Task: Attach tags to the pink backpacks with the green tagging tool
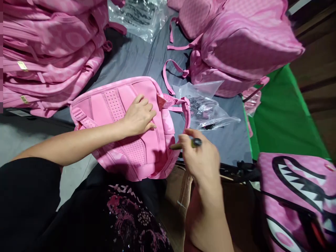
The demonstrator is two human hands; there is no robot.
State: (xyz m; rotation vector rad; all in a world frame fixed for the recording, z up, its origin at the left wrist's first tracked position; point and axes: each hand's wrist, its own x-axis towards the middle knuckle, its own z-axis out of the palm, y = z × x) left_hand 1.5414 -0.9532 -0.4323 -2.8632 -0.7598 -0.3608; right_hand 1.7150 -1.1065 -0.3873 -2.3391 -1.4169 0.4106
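A pink backpack (154,94) lies with its padded back panel facing up, its straps and mesh pads showing. My left hand (140,115) is on the panel, fingers curled and pressed against the pink material. Beside the bag's right edge, my right hand (202,157) is closed around a slim dark tool (176,146) with a round black end. The tool's tip points left at the bag's side; whether it touches cannot be made out. A pink strap loop (187,112) rises from that side, just above my right hand.
Stacked pink backpacks (52,45) stand at left, with more pink bags (236,45) at upper right. Clear plastic bags (207,108) lie on the grey cloth-covered table (147,59). A green panel (286,115) and a shark-mouth bag (294,196) are at right; a cardboard box (175,192) sits below.
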